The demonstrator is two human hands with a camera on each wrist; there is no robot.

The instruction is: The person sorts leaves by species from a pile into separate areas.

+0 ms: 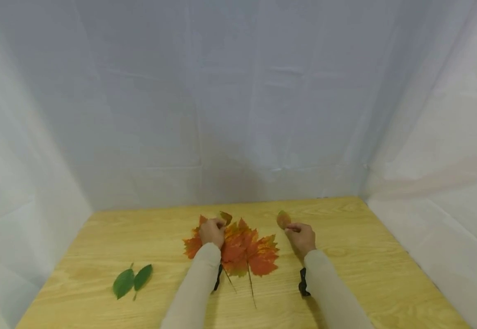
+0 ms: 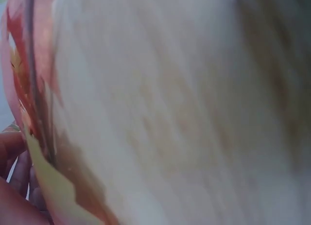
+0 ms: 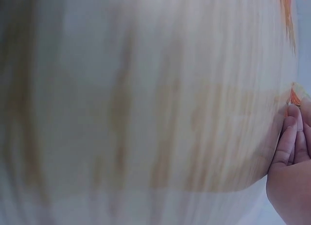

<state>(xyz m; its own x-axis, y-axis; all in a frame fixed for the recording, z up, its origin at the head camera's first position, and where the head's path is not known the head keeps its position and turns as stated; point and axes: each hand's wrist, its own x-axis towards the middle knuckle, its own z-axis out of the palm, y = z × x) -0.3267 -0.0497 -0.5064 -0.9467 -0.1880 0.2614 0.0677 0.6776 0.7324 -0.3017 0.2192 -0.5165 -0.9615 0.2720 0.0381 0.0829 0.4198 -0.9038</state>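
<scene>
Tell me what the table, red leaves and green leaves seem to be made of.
Table: wood or wood-look laminate, smooth; yellowish grain shows.
Red leaves: thin, perhaps printed fabric or plastic; mottled red-orange, but real leaves can't be excluded.
Green leaves: thin, fairly matt; real or artificial, too small to tell.

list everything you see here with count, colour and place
table: one, yellow wood grain, lower part of head view
sheeting: count unclear, grey-white, behind table and both sides
green leaves: two, green, table's left side
maple-like leaves: several overlapping, orange-red and yellow, table's middle
rounded leaf: one, reddish green, right fingertips
darker leaf: one, brownish red-green, left fingertips
black pieces: two, black, by wrists
sleeves: two, cream, forearms
left hand, right hand: one each, bare, above table
</scene>
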